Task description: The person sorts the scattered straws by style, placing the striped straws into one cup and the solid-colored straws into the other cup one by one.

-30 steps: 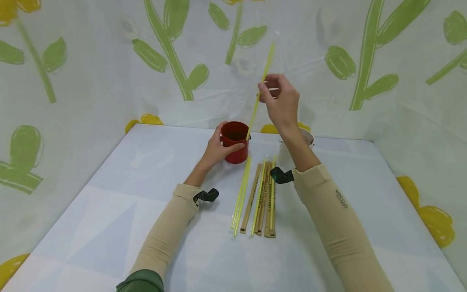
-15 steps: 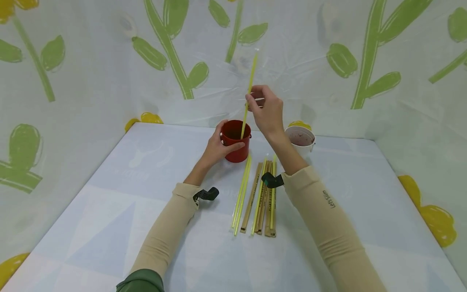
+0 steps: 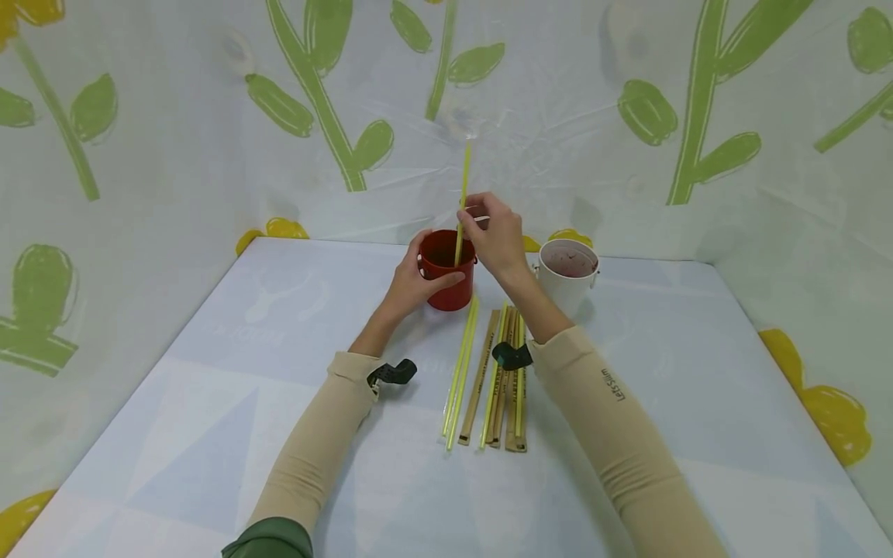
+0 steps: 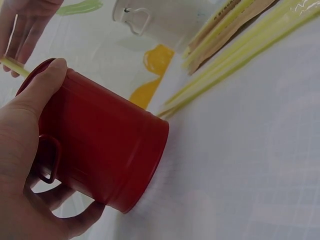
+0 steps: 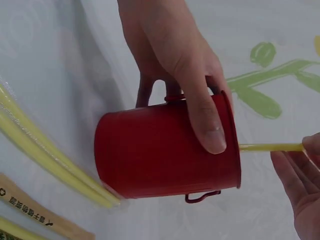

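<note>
Beige cloth of the left sleeve [image 3: 310, 449] crosses the pale, patterned tabletop [image 3: 209, 372] to the left hand [image 3: 406, 288], whose fingers and thumb curl round a red, round-mouthed bucket [image 3: 449, 297], apparently of painted metal; the thumb lies across the front, just under the rim. Within the bucket's mouth is a slim, straight yellow straw [image 3: 465, 174]: its long axis stands nearly upright, the top leaning slightly rightward, and its lower end is hidden by the front wall, so that from here one cannot tell whether it touches the bottom. Nearer the person, two yellow straws [image 3: 460, 376] in clear wrapping lie on the table, pointing toward the bucket; to their right are slim, printed brown paper packets [image 3: 479, 380] with more yellow straws [image 3: 519, 387] among them. The right hand [image 3: 498, 236] is the one nearer the upright straw, pinching its shaft between thumb and fingertips a little above the rim, from the right side. The governing relation is vertical: grip above, opening beneath, the straw running from one into the other. Farther right, a white bucket [image 3: 567, 292] with small side loops stands upright near the table's back edge, apart from the red one, and the beige right sleeve [image 3: 614, 418] slants toward the lower right.
</note>
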Tool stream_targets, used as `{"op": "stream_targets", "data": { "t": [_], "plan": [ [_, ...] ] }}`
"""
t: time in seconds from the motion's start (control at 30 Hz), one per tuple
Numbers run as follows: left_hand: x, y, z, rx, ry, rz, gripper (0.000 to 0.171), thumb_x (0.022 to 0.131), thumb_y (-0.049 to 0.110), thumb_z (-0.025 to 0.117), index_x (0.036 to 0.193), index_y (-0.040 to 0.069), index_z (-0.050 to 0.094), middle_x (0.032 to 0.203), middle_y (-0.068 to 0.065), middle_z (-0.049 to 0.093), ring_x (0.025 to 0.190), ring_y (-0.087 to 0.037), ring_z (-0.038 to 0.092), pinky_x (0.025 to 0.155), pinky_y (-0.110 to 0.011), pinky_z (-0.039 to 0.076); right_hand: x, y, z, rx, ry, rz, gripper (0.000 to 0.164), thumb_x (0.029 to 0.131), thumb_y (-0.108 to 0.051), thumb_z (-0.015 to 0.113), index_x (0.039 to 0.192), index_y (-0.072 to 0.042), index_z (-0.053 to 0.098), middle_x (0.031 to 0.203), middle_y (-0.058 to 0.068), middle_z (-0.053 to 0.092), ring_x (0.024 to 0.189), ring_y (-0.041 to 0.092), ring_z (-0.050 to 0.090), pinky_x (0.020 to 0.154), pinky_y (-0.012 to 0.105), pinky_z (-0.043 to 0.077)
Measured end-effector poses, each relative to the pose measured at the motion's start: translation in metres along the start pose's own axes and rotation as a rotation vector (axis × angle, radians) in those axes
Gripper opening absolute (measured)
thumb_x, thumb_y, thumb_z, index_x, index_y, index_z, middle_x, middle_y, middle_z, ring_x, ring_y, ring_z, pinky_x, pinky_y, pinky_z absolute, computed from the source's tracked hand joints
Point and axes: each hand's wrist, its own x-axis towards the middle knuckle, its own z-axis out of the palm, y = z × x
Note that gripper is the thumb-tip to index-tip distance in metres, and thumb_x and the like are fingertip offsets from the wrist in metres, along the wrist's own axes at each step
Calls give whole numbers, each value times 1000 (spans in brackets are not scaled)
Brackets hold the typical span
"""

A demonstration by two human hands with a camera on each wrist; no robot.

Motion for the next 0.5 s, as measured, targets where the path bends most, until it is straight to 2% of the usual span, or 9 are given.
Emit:
{"op": "stream_targets", "data": {
  "t": [0.2, 0.3, 0.5],
  "plan": [
    [1, -1, 0, 9, 0, 29, 91, 81, 40, 79, 152, 26, 23, 146, 4, 45, 131, -18, 46, 105, -44, 49, -2, 8, 4, 27, -40, 71, 28, 97, -20, 62, 122, -6, 60, 113, 16, 70, 89, 25, 74, 73, 29, 61],
    [2, -2, 0, 18, 1, 30, 92, 81, 40, 78, 153, 23, 22, 146, 3, 45, 130, -19, 47, 105, -44, 49, -3, 10, 5, 25, -53, 81, 28, 97, -21, 61, 121, -6, 60, 114, 16, 70, 89, 26, 74, 72, 29, 61],
    [1, -2, 0, 18, 8, 24, 92, 81, 40, 78, 152, 26, 23, 146, 3, 46, 130, -19, 47, 104, -44, 49, -3, 14, 8, 1, -61, 82, 26, 97, -22, 61, 119, -8, 62, 112, 15, 72, 86, 23, 74, 71, 30, 61]
  ]
}}
